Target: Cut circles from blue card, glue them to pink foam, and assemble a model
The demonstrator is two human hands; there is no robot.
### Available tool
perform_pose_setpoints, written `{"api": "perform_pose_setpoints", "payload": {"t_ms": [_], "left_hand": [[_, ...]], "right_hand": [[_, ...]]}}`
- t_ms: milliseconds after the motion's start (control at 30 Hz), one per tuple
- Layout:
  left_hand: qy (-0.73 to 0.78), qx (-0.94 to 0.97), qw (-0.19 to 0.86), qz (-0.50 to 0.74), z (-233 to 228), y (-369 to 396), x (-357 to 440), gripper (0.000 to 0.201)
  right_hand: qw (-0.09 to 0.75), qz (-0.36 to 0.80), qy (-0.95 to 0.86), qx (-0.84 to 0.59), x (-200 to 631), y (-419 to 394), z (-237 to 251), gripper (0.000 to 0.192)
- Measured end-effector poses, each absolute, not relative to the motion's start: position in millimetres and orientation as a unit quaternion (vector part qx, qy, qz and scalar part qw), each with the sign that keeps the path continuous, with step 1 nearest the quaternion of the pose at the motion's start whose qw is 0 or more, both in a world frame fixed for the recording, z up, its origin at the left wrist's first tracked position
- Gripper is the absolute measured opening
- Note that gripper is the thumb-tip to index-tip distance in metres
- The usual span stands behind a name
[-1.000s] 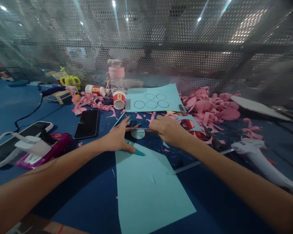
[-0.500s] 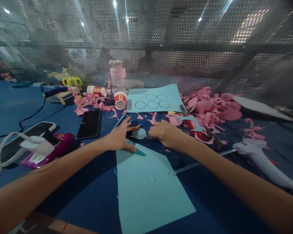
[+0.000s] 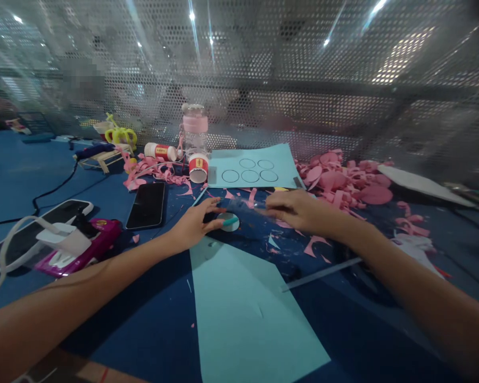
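My left hand (image 3: pixel 203 221) has its fingers bent around a small pale blue disc (image 3: pixel 230 225), with the long teal thumbnail lying across it. To the right, my right hand (image 3: pixel 293 208) is closed, fingertips pinched together and pointing left. A blurred, see-through shape extends from them toward the disc; what it is cannot be made out. A light blue paper sheet (image 3: pixel 243 308) with a cut upper edge lies in front of my hands. Behind them is another blue sheet (image 3: pixel 223 154) with several drawn circles.
Pink paper scraps and discs (image 3: pixel 331 178) pile up at the right. A clear stick (image 3: pixel 323 274) and a partly hidden white tool (image 3: pixel 415 247) lie near my right forearm. At left are a phone (image 3: pixel 146 206) and a purple power strip (image 3: pixel 104 234). A bottle (image 3: pixel 195 130) and paper cups (image 3: pixel 198 167) stand behind.
My right hand has moved right, away from the disc. My left thumb has swung up onto the disc. The red-handled object at the right no longer shows, and blue scraps now show beneath my right hand.
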State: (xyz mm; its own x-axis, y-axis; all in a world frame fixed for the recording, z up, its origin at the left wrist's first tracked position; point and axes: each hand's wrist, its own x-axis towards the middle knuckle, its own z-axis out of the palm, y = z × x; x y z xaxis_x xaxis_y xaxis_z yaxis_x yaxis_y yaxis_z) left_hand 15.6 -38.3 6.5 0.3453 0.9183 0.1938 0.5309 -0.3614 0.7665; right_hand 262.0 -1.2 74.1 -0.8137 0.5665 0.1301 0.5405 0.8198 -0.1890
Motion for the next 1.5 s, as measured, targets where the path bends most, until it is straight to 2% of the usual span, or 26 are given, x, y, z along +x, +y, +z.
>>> {"api": "perform_pose_setpoints", "payload": {"t_ms": [67, 167, 300, 500, 633, 733, 800, 900, 967, 1033, 1300, 1500], "left_hand": [[0.494, 0.751, 0.277, 0.341, 6, -38, 19, 0.049], [0.519, 0.766, 0.198, 0.324, 4, -34, 23, 0.053], [0.515, 0.803, 0.122, 0.272, 1, -27, 27, 0.054], [0.533, 0.796, 0.149, 0.246, 0, -24, 28, 0.05], [0.519, 0.783, 0.173, 0.296, -1, -24, 26, 0.048], [0.488, 0.757, 0.23, 0.368, -1, -25, 26, 0.049], [0.468, 0.725, 0.282, 0.419, -2, -25, 26, 0.052], [0.454, 0.681, 0.328, 0.472, -2, -24, 27, 0.054], [0.453, 0.66, 0.334, 0.497, -2, -24, 27, 0.053], [0.452, 0.643, 0.339, 0.517, -1, -24, 28, 0.053], [0.48, 0.629, 0.296, 0.534, 3, -27, 30, 0.052], [0.497, 0.623, 0.278, 0.536, 2, -25, 27, 0.055]], "right_hand": [[0.089, 0.037, -0.923, -0.373, 267, 0, 82, 0.03], [0.072, -0.032, -0.858, -0.507, 267, 1, 85, 0.034], [0.07, -0.029, -0.825, -0.56, 259, 0, 75, 0.037], [0.145, 0.052, -0.822, -0.549, 252, 5, 53, 0.032], [0.157, -0.049, -0.799, -0.578, 253, 9, 43, 0.029], [0.233, -0.122, -0.799, -0.54, 251, 7, 40, 0.022], [0.297, -0.072, -0.811, -0.499, 245, 2, 40, 0.017], [0.376, 0.095, -0.798, -0.462, 233, -6, 37, 0.017], [0.401, 0.196, -0.775, -0.448, 225, -12, 32, 0.02], [0.401, 0.25, -0.769, -0.431, 219, -17, 26, 0.022], [0.407, 0.188, -0.791, -0.415, 217, -23, 19, 0.019], [0.445, 0.14, -0.789, -0.4, 218, -21, 12, 0.016]]}}
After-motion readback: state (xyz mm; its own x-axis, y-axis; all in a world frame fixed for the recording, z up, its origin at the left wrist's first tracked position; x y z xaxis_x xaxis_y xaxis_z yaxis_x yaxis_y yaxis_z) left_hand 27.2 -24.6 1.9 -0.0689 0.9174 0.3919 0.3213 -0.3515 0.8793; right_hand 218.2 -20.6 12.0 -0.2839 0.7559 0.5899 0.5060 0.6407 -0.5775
